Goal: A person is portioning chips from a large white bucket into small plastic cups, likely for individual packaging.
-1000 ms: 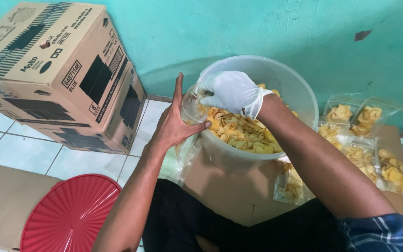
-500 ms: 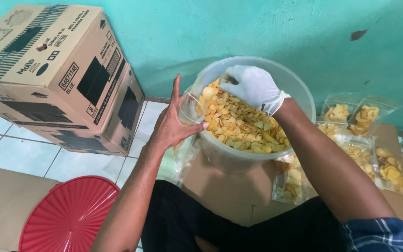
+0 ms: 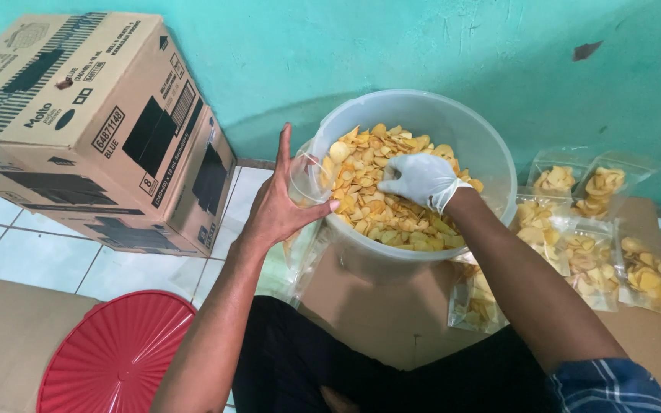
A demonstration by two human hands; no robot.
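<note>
- Left hand (image 3: 281,205), fingers pinching open a clear plastic bag (image 3: 309,181) at the tub (image 3: 491,145) rim's left edge.
- Right hand (image 3: 421,180), gloved, fingers curled loosely onto chips (image 3: 376,206) inside the tub.
- Cardboard box (image 3: 93,130) close on the left; filled chip bags (image 3: 587,229) crowding the right; red lid (image 3: 116,356) lower left.
- Since half a second ago: gloved hand dropped from far rim into chips.

A clear plastic bag (image 3: 309,182) hung open at the rim of a translucent tub (image 3: 491,145) heaped with yellow chips (image 3: 376,206).
</note>
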